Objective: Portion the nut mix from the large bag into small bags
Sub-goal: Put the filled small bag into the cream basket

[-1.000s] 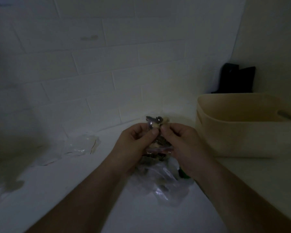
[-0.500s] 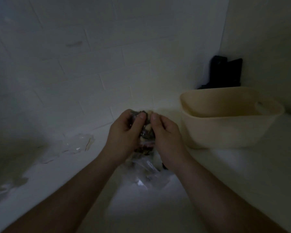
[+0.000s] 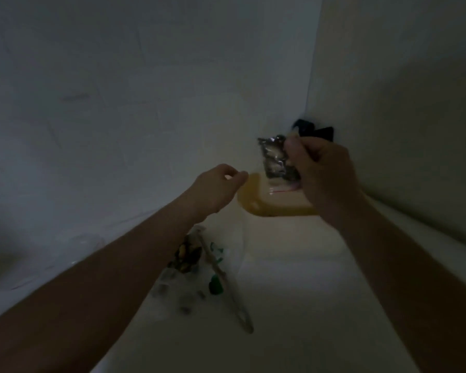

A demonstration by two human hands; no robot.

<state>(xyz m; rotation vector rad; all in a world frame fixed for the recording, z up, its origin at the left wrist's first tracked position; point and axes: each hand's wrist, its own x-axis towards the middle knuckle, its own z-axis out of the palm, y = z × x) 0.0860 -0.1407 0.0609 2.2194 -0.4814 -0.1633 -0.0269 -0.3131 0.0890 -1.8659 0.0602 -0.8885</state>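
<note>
My right hand (image 3: 324,173) grips a small clear bag filled with nut mix (image 3: 276,158) and holds it in the air above the beige plastic bin (image 3: 256,204). My left hand (image 3: 221,187) hovers just left of the bin, fingers loosely curled, with nothing in it. The large clear bag (image 3: 193,267), with dark and yellow nuts and green print showing, lies open on the white counter beneath my left forearm, which hides part of it.
The white tiled wall runs behind and a plain wall stands on the right. A black object (image 3: 314,130) sits in the corner behind the bin. The scene is dim and blurred by motion.
Both hands held the small bag together over the large bag. Now my left hand has let go and my right hand has carried the small bag right, over the bin.
</note>
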